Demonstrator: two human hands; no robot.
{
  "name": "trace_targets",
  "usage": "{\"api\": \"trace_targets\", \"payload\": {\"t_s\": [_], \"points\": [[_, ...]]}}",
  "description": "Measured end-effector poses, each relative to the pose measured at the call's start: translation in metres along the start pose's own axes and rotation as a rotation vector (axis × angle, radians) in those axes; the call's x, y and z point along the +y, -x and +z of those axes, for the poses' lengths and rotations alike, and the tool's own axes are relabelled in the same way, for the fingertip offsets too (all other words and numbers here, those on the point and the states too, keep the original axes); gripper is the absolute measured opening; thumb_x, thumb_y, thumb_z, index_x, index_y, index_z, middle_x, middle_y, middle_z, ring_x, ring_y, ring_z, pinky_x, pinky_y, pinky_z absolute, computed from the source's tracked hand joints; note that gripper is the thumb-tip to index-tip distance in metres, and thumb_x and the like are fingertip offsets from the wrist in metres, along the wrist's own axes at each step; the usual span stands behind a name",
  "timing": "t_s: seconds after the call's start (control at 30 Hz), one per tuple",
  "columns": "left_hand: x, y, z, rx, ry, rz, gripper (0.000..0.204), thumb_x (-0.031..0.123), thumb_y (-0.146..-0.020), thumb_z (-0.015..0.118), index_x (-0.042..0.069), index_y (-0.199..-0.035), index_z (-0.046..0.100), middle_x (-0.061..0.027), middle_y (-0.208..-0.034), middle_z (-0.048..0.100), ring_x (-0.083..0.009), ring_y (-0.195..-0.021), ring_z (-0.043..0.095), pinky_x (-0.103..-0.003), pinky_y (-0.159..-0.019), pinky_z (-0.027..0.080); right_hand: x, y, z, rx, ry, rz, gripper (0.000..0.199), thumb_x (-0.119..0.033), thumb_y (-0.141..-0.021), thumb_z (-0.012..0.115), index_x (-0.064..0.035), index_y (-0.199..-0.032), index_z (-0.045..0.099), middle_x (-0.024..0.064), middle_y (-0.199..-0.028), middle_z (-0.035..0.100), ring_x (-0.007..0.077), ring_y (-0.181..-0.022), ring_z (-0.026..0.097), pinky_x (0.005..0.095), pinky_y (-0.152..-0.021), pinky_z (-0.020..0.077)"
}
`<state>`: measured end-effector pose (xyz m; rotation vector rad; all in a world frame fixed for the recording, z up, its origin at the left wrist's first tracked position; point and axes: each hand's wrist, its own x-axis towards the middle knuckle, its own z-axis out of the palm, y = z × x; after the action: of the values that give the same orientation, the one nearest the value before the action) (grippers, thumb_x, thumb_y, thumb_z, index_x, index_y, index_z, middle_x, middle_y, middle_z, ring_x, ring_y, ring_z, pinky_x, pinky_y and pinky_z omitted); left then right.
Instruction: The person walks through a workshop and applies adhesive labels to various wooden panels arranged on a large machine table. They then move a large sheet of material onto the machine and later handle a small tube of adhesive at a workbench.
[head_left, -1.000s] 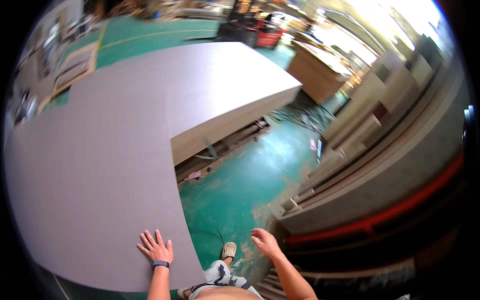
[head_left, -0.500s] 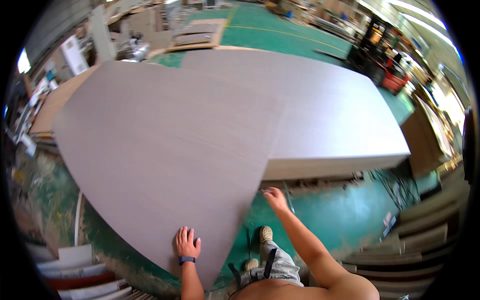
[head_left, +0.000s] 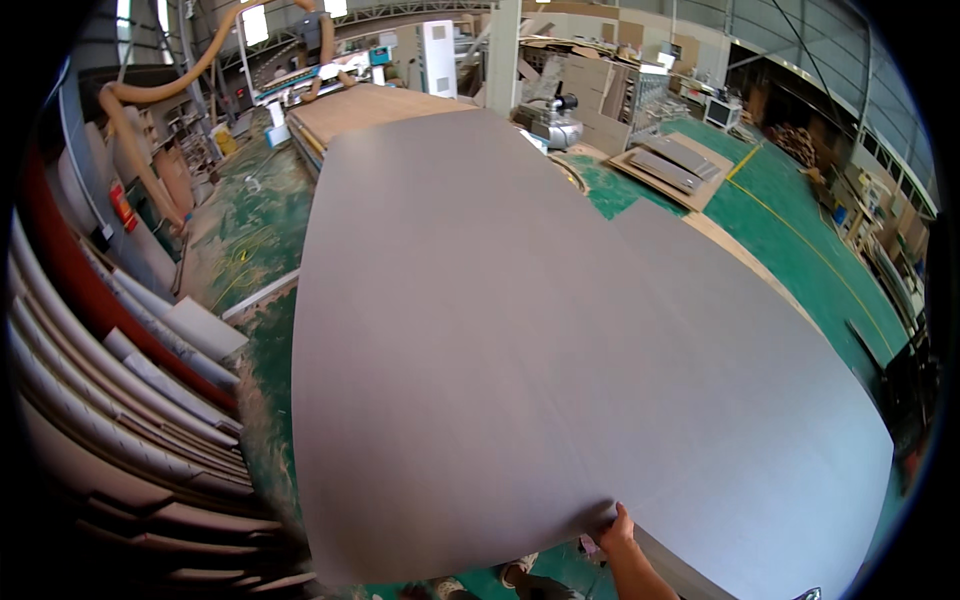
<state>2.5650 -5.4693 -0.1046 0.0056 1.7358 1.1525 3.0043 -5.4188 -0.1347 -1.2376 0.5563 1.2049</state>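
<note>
A large grey panel (head_left: 440,330) stretches away in front of me, its near end overhanging the floor. It lies across a second grey sheet (head_left: 740,350), which tops a stack on the right. At the panel's near right edge, my right hand (head_left: 618,528) grips the rim beside the stack. The thumb rests on the upper face and the other fingers are hidden below. My left hand is out of view.
Boards (head_left: 130,400) stand in rows at the left. Beyond the panel's far end is a brown-topped table (head_left: 375,108). A pale post (head_left: 503,60), a compressor-like machine (head_left: 550,125) and a low stack of sheets (head_left: 675,165) are farther back. A dark vehicle (head_left: 908,390) stands far right.
The view has swung left. My right hand, beside the panel's edge before, now holds that edge. My left hand, earlier flat on the near end, has left the picture.
</note>
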Motion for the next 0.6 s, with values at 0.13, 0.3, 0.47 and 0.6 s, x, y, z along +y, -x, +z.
{"api": "trace_targets", "payload": {"t_s": [0.13, 0.3, 0.47, 0.6], "points": [[-0.021, 0.004, 0.089, -0.370, 0.547, 0.059, 0.056, 0.046, -0.093, 0.044, 0.007, -0.133, 0.047, -0.0132, -0.140, 0.044, -0.0334, -0.127, 0.041, -0.046, -0.105, 0.033, -0.032, 0.065, 0.027, 0.106, -0.104, 0.128, 0.058, -0.037, -0.081, 0.053, -0.0047, -0.129, 0.046, 0.0148, -0.131, 0.050, 0.0337, -0.113, 0.052, 0.0520, -0.096, 0.0425], [0.067, 0.062, 0.102, -0.686, 1.035, 0.602, 0.058, 0.049, -0.095, 0.040, 0.008, -0.137, 0.044, -0.0122, -0.142, 0.043, -0.0319, -0.129, 0.039, -0.047, -0.106, 0.032, -0.049, 0.177, 0.063, -0.438, -0.069, 0.128, 0.062, -0.037, -0.069, 0.050, -0.0063, -0.122, 0.052, 0.0112, -0.119, 0.058, 0.0327, -0.113, 0.053, 0.0499, -0.095, 0.0440], [0.214, 0.187, 0.074, -1.030, 1.271, 0.435, 0.055, 0.046, -0.097, 0.038, 0.006, -0.133, 0.046, -0.0102, -0.137, 0.048, -0.0301, -0.125, 0.043, -0.051, -0.105, 0.031, -0.078, 0.220, 0.052, -1.230, -0.197, 0.099, 0.039, -0.037, -0.071, 0.058, -0.0137, -0.103, 0.061, -0.0033, -0.099, 0.064, 0.0176, -0.091, 0.060, 0.0365, -0.080, 0.0492], [0.295, 0.223, 0.075, -1.380, 1.235, 0.394, 0.053, 0.046, -0.095, 0.041, 0.006, -0.130, 0.049, -0.0104, -0.131, 0.053, -0.0308, -0.120, 0.047, -0.051, -0.103, 0.035, -0.160, 0.220, 0.176, -0.754, -0.591, -0.640, 0.057, -0.045, -0.096, 0.036, -0.0065, -0.138, 0.039, 0.0192, -0.137, 0.041, 0.0373, -0.124, 0.041, 0.0513, -0.102, 0.0363]]}}
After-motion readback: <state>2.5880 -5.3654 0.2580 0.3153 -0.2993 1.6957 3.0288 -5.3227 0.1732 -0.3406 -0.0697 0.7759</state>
